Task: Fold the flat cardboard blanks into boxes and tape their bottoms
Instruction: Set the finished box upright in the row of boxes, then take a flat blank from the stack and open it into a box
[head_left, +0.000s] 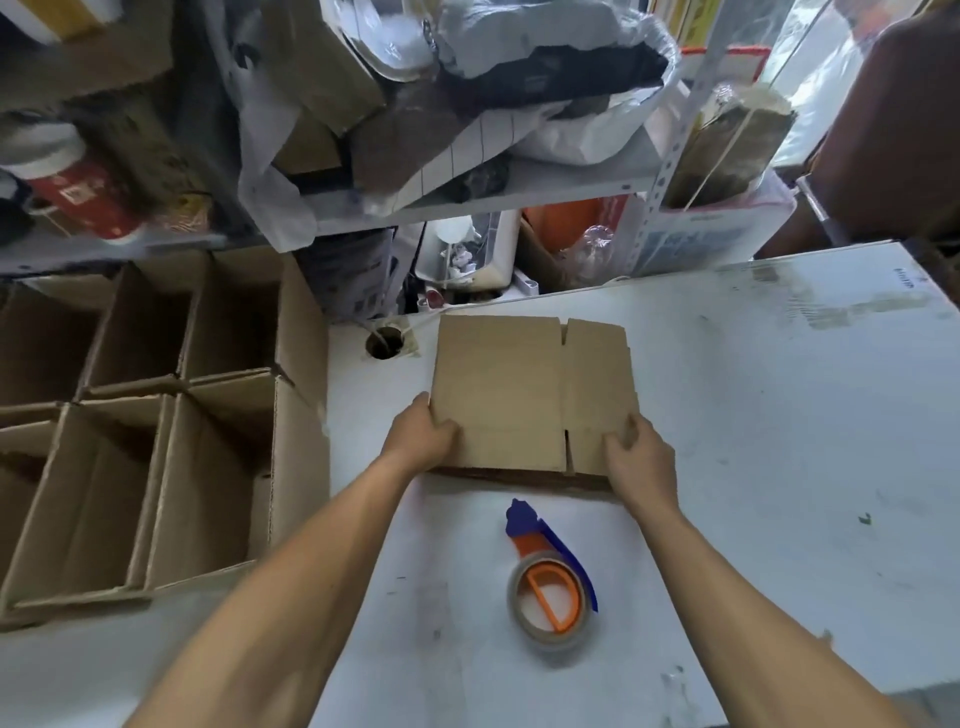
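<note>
A flat brown cardboard blank (519, 389) lies on top of a low stack of blanks on the white table (753, 415). My left hand (421, 434) grips the blank's near left corner, thumb on top. My right hand (641, 457) grips its near right corner, thumb on the top face. A tape dispenser (550, 587) with a blue blade guard, orange core and a roll of clear tape lies on the table just in front of the stack, between my forearms.
Several folded open cardboard boxes (156, 441) stand packed together left of the table. A round cable hole (384, 343) sits at the table's back left corner. Cluttered metal shelves (519, 192) with bags and cartons rise behind the table.
</note>
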